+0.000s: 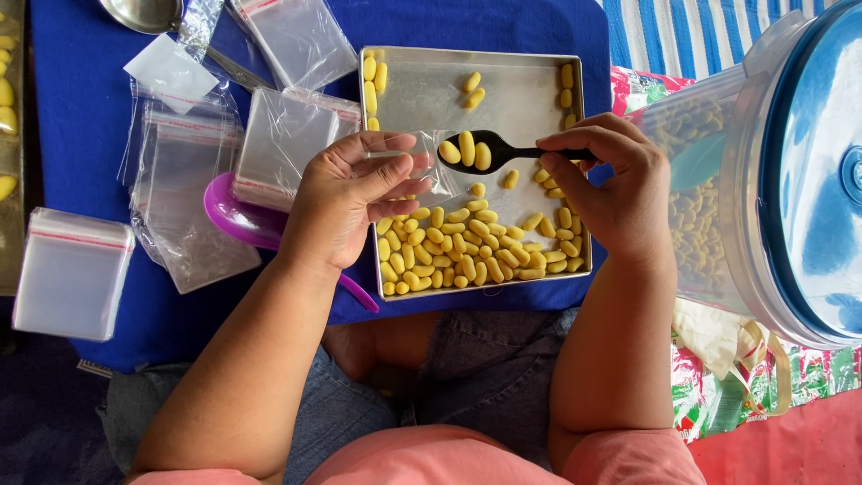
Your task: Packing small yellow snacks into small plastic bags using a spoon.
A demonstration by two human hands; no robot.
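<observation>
My left hand holds a small clear plastic bag open over a square metal tray. My right hand grips a black spoon carrying three yellow oval candies, its bowl right at the bag's mouth. Many more yellow candies lie heaped in the near part of the tray, with a few scattered along its far edges.
Stacks of clear bags lie on the blue cloth at left, beside a purple scoop and a metal ladle. A big clear tub of yellow candies with a blue lid stands at right.
</observation>
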